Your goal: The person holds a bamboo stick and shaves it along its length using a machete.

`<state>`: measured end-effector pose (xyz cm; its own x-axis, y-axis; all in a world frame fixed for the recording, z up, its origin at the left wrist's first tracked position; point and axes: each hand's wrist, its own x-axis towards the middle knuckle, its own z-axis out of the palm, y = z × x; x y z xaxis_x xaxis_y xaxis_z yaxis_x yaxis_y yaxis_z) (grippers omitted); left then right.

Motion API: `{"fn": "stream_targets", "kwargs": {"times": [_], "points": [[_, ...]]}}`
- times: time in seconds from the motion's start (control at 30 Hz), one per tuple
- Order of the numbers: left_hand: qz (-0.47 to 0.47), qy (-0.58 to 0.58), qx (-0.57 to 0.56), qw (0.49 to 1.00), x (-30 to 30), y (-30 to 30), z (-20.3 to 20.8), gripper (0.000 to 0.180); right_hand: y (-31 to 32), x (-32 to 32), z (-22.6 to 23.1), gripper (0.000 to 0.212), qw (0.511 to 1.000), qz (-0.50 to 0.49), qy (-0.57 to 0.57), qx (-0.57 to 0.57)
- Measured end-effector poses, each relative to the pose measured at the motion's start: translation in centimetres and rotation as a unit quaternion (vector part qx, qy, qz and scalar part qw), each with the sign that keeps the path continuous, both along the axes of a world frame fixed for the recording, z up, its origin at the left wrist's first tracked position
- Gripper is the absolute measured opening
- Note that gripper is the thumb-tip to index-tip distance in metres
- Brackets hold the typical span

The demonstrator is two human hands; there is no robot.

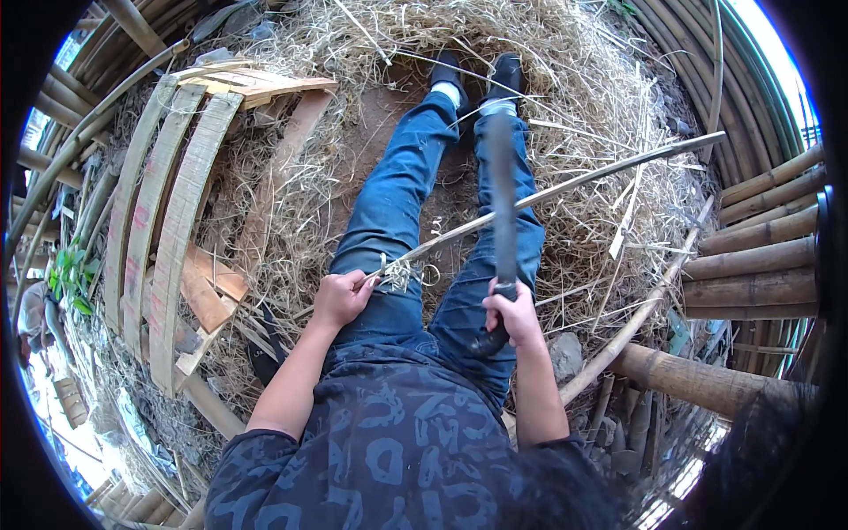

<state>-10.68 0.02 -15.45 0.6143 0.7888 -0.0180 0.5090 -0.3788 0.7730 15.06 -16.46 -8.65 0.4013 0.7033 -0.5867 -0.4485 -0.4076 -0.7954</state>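
Observation:
My left hand [343,299] is closed around the near end of a long, thin bamboo strip [609,169], just above my left thigh. The strip slants up to the right across both legs, its far end out over the straw. Pale curled shavings [403,276] cluster by my left fingers, over the jeans. In my right hand [514,314] is the dark handle of a machete, gripped over my right thigh. Its long blade [503,199] points away from me, somewhat blurred, and overlaps the strip in this view; whether they touch, I cannot tell.
A slatted wooden crate [181,238] stands on the left. Straw and shavings [583,106] cover the ground around my outstretched legs. Thick bamboo poles [751,274] stack up at the right, one large pole [707,380] jutting inward. A grey stone [565,356] lies beside my right forearm.

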Motion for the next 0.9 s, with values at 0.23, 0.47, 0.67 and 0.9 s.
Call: {"fn": "stream_targets", "kwargs": {"times": [0.23, 0.47, 0.67, 0.9], "points": [[0.005, 0.006, 0.019, 1.0, -0.3, 0.0, -0.7, 0.034, -0.2, -2.5, -1.8, 0.015, 0.989, 0.113, -0.052, -0.08], [0.002, 0.034, 0.015, 0.999, -0.1, 0.1, -0.3, 0.03, -0.1, -1.2, 0.1, 0.018, 0.99, 0.114, 0.053, -0.066], [-0.006, 0.046, 0.005, 0.999, -0.1, 0.1, -0.1, 0.031, 0.2, -2.1, -1.9, 0.016, 0.995, 0.067, -0.021, -0.075], [-0.021, 0.048, 0.015, 0.999, -0.5, 0.2, -0.4, 0.032, -0.9, -3.4, 0.0, 0.017, 0.937, 0.325, 0.018, -0.123]]}}
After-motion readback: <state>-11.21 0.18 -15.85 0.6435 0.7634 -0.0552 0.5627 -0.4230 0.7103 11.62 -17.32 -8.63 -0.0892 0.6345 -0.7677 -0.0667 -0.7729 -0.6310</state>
